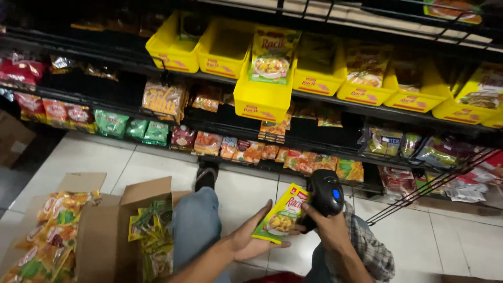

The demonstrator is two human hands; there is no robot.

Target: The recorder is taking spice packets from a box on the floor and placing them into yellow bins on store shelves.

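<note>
Flat yellow-green seasoning sachet [282, 216] held before stocked black wire shelves [335, 131], open brown cardboard box [141, 230] of sachets set at left, yellow plastic bins [262, 99] ranged above.

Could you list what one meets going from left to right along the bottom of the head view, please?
Open cardboard box of yellow and orange packets → person's knee in jeans → left hand → yellow seasoning packet → right hand holding a black handheld scanner.
</note>
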